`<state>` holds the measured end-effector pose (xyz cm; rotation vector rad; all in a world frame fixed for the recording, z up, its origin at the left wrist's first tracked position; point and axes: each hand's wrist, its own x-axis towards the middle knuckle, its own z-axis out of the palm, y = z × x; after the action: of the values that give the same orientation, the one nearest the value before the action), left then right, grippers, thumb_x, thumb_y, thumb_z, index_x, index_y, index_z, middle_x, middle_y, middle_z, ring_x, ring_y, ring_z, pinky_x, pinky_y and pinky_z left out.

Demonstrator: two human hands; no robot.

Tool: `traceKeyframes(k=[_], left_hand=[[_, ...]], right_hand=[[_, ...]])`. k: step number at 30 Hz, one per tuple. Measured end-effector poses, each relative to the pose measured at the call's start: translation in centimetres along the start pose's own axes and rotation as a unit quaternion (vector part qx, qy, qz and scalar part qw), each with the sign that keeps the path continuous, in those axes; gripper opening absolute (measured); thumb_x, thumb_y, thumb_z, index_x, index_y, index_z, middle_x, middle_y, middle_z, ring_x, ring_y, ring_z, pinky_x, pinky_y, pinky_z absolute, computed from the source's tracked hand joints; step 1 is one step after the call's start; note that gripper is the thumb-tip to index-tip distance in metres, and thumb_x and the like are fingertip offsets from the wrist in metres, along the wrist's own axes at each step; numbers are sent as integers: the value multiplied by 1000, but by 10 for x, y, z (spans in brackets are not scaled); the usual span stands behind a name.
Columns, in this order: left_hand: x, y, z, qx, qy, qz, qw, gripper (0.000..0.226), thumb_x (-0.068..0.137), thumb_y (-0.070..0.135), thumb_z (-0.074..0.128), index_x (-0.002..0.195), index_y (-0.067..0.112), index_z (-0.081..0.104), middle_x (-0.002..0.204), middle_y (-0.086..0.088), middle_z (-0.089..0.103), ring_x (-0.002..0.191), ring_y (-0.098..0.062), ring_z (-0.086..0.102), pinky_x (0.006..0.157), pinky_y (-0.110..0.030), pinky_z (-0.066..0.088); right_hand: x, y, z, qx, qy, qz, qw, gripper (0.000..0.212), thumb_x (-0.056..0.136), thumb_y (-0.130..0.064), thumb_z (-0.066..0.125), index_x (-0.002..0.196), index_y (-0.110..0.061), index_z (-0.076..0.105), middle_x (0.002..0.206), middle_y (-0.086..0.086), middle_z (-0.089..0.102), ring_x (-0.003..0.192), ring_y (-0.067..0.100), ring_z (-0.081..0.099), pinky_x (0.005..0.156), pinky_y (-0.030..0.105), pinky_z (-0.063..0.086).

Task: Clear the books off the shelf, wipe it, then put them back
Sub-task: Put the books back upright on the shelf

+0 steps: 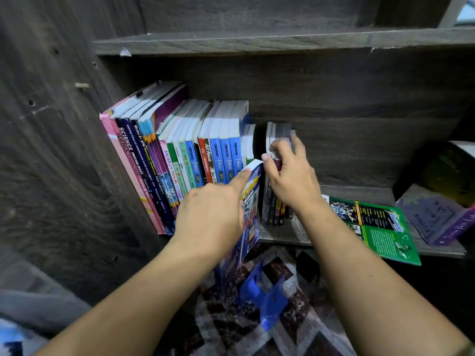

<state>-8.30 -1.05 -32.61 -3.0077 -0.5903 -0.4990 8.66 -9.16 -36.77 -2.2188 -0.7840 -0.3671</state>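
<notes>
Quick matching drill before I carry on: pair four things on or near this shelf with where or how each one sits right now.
Things:
1. pink book
2. green magazine
3. blue-covered book
4. small dark books

Places or states:
A. lying flat on the shelf, right of the hands
B. gripped from above by the right hand
C. upright at the far left end of the row
D. tilted out of the row, held by the left hand

Pairs: 1-C, 2-A, 3-D, 4-B
</notes>
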Motion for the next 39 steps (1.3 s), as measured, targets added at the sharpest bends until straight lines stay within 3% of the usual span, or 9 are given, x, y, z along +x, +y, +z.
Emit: traceKeyframes(k=[8, 13, 19, 23, 26, 29, 31, 35, 39], left_hand=[[2, 17, -5, -56, -3, -30, 998, 62, 98, 30, 40, 152, 38, 12, 69, 3, 51, 74, -25, 54, 87, -43, 47], [21, 31, -2, -48, 38, -34, 998, 68, 93, 19, 48, 153, 32, 17, 71, 1, 59, 76, -27, 62, 80, -41, 49], [50, 47, 29, 9, 66, -65, 996, 68, 98, 17, 47, 154, 27, 10, 94, -7, 58, 87, -30, 63, 63, -36, 38], [54, 50, 46, -15, 48, -52, 997, 66, 98, 19, 50, 154, 23, 15, 118, -12, 55, 99, -30, 60, 75, -37, 48], [56, 45, 34, -59, -42, -2, 997, 98, 84, 40, 72, 154, 24, 5, 132, -10, 41, 115, -32, 53, 88, -41, 47], [50, 34, 21, 35, -72, 52, 995, 123, 68, 40, 85, 153, 23, -1, 134, -8, 36, 124, -28, 42, 93, -40, 44], [47, 25, 24, 85, -20, 69, 994, 118, 69, 37, 85, 153, 20, 4, 130, -6, 36, 121, -26, 36, 94, -39, 40], [50, 13, 40, 104, 108, 71, 986, 106, 57, 47, 88, 147, 21, 37, 123, -5, 39, 110, -25, 25, 95, -41, 26], [53, 13, 66, 106, 189, 27, 976, 95, 48, 54, 87, 132, 22, 54, 144, -9, 21, 125, -33, 22, 98, -48, 18]], right_hand=[[6, 23, -8, 50, 87, 55, 993, 26, 78, -20, 69, 96, -20, 50, 145, 9, 41, 122, 29, 50, 89, 35, 41], [9, 46, -22, 78, 91, 38, 992, 33, 71, -17, 72, 91, -27, 48, 122, 3, 53, 94, 5, 47, 79, 23, 37], [6, 48, -22, 87, 61, 5, 994, 31, 77, -16, 73, 96, -24, 50, 124, 3, 51, 92, -3, 43, 77, 12, 31], [4, 46, -24, 97, 32, -6, 995, 30, 81, -15, 72, 106, -16, 54, 132, 5, 47, 104, -6, 40, 82, -2, 25], [1, 43, -23, 99, 27, -5, 995, 43, 83, -18, 72, 120, -17, 50, 140, 5, 43, 125, 3, 36, 99, 13, 29], [-5, 39, -23, 160, 16, 46, 986, 78, 82, -26, 75, 143, -28, 26, 145, 1, 41, 130, 13, 40, 103, 29, 35], [-7, 38, -25, 193, -10, 91, 977, 91, 82, -34, 75, 148, -36, 12, 146, 4, 43, 129, 19, 43, 97, 29, 36], [-4, 45, -24, 193, -99, 128, 968, 87, 81, -38, 75, 148, -37, 20, 130, -3, 53, 114, 17, 53, 91, 24, 37], [1, 58, -16, 206, -204, 142, 947, 119, 70, -20, 84, 152, -40, 1, 125, -14, 54, 110, 7, 57, 108, 30, 36]])
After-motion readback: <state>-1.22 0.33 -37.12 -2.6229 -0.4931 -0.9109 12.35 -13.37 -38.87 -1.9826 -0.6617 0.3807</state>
